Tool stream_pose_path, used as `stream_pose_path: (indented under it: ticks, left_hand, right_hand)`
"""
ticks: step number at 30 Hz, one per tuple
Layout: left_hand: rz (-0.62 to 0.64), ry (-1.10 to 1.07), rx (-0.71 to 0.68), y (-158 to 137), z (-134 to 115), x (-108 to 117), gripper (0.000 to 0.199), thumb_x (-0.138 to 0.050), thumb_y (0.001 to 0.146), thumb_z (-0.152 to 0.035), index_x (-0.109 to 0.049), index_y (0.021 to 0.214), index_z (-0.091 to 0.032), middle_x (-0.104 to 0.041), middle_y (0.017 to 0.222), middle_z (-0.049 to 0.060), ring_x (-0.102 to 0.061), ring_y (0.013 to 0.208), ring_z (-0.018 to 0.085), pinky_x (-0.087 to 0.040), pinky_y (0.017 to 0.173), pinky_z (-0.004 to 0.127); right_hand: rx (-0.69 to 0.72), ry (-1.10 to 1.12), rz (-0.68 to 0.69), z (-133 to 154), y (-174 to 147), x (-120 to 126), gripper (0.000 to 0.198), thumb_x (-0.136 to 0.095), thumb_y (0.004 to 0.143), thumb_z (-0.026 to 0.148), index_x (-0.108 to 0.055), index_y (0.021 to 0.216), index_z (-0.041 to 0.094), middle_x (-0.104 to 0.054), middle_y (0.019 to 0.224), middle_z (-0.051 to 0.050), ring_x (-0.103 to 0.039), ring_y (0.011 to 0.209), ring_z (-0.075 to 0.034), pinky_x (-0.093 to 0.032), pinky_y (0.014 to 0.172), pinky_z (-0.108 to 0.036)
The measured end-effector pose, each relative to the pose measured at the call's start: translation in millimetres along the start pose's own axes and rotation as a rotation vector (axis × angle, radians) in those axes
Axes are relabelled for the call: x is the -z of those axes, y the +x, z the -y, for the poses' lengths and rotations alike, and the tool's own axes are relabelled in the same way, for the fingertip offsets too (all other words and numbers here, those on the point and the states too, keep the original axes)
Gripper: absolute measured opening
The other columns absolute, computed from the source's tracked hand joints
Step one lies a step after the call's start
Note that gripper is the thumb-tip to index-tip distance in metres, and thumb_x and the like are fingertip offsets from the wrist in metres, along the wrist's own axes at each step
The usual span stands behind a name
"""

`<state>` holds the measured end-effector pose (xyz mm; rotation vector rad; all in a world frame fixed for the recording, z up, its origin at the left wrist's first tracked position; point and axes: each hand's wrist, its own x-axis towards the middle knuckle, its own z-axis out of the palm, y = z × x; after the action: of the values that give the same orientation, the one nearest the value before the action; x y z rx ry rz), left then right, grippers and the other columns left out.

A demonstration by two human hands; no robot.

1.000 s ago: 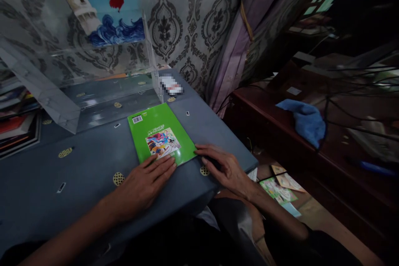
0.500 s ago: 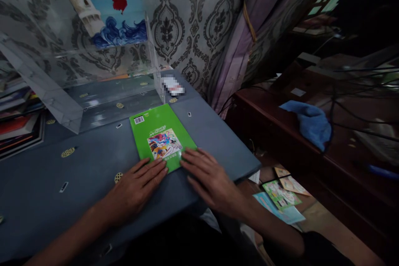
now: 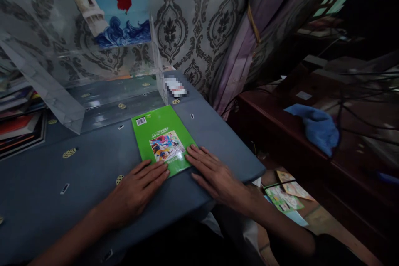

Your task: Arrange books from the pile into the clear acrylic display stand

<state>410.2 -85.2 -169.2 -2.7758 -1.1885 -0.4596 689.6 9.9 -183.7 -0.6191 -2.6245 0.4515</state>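
Observation:
A green book (image 3: 145, 137) with a barcode and a colourful picture lies flat on the blue-grey tablecloth (image 3: 93, 174), its printed title upside down to me. Across its near left corner rest the fingertips of my left hand (image 3: 139, 189), palm down and fingers stretched out. My right hand (image 3: 216, 174) lies palm down at the book's near right edge, fingers extended and touching it. Neither hand grips anything. Behind the book stands a clear acrylic stand (image 3: 160, 66).
Stacked books (image 3: 21, 129) sit at the left. A white item (image 3: 176, 86), pixelated, lies behind the green book. To the right, a dark red cabinet (image 3: 264, 116) holds a blue cloth (image 3: 318, 126) and cables. Booklets (image 3: 283, 197) lie on the floor beyond the table's right edge.
My right hand has slid slightly right and forward along the book's edge. My left hand and the book look nearly the same. The whole view has shifted a little.

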Motion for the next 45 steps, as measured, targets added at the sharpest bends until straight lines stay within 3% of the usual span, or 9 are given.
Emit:
stream_pose_path:
  ticks: [8, 15, 25, 29, 32, 37, 45]
  left_hand:
    - [0.035, 0.063, 0.099, 2, 4, -3, 0.049, -0.048, 0.100, -0.019, -0.042, 0.149, -0.021, -0.053, 0.149, 0.010, -0.041, 0.144, 0.025, -0.030, 0.119, 0.059]
    - [0.042, 0.096, 0.102, 1, 8, -6, 0.049, -0.050, 0.100, -0.023, -0.043, 0.149, -0.021, -0.052, 0.150, 0.011, -0.037, 0.146, 0.026, -0.026, 0.121, 0.058]
    - [0.050, 0.082, 0.132, 0, 20, -9, 0.055, -0.052, 0.099, -0.023, -0.038, 0.152, -0.024, -0.049, 0.152, 0.008, -0.036, 0.147, 0.025, -0.027, 0.120, 0.058]
    - [0.022, 0.052, 0.199, 1, 21, -13, 0.063, -0.054, 0.098, -0.028, -0.029, 0.156, -0.024, -0.038, 0.159, 0.012, -0.029, 0.150, 0.031, -0.036, 0.115, 0.060]
    - [0.016, 0.043, 0.269, 1, 21, -15, 0.071, -0.057, 0.095, -0.032, -0.024, 0.158, -0.023, -0.027, 0.164, 0.014, -0.023, 0.151, 0.035, -0.041, 0.111, 0.058]
    - [0.050, 0.047, 0.260, 1, 21, -13, 0.077, -0.059, 0.094, -0.033, -0.021, 0.159, -0.021, -0.022, 0.165, 0.015, -0.020, 0.151, 0.037, -0.045, 0.109, 0.057]
    - [0.075, 0.055, 0.255, 0, 14, -10, 0.080, -0.060, 0.093, -0.030, -0.017, 0.160, -0.020, -0.023, 0.165, 0.016, -0.018, 0.152, 0.038, -0.044, 0.109, 0.058]
  right_hand:
    - [0.011, 0.044, 0.005, -17, 16, 2, 0.061, -0.056, 0.099, 0.029, -0.034, 0.155, 0.021, -0.037, 0.159, -0.013, -0.031, 0.149, -0.025, -0.040, 0.117, -0.049]
    - [0.055, 0.083, 0.053, -39, 24, -4, 0.068, -0.063, 0.095, 0.037, -0.033, 0.155, 0.027, -0.036, 0.160, -0.012, -0.029, 0.150, -0.025, -0.038, 0.118, -0.048]
    - [0.116, 0.118, 0.100, -50, 42, -3, 0.072, -0.065, 0.092, 0.046, -0.034, 0.154, 0.026, -0.034, 0.161, -0.013, -0.024, 0.152, -0.025, -0.035, 0.119, -0.047]
    - [0.107, 0.103, 0.067, -54, 39, -6, 0.072, -0.062, 0.093, 0.048, -0.032, 0.155, 0.026, -0.029, 0.163, -0.014, -0.022, 0.153, -0.026, -0.035, 0.119, -0.048]
    - [0.067, 0.048, 0.011, -57, 37, -11, 0.083, -0.067, 0.086, 0.057, -0.034, 0.154, 0.024, -0.020, 0.165, -0.017, -0.017, 0.153, -0.032, -0.034, 0.118, -0.054]
    - [-0.013, 0.018, 0.061, -57, 39, -11, 0.089, -0.071, 0.082, 0.061, -0.033, 0.155, 0.029, -0.021, 0.166, -0.016, -0.029, 0.149, -0.035, -0.038, 0.115, -0.055]
    - [-0.011, 0.018, 0.080, -54, 36, -10, 0.087, -0.069, 0.083, 0.061, -0.030, 0.156, 0.032, -0.022, 0.165, -0.015, -0.032, 0.148, -0.036, -0.045, 0.111, -0.055]
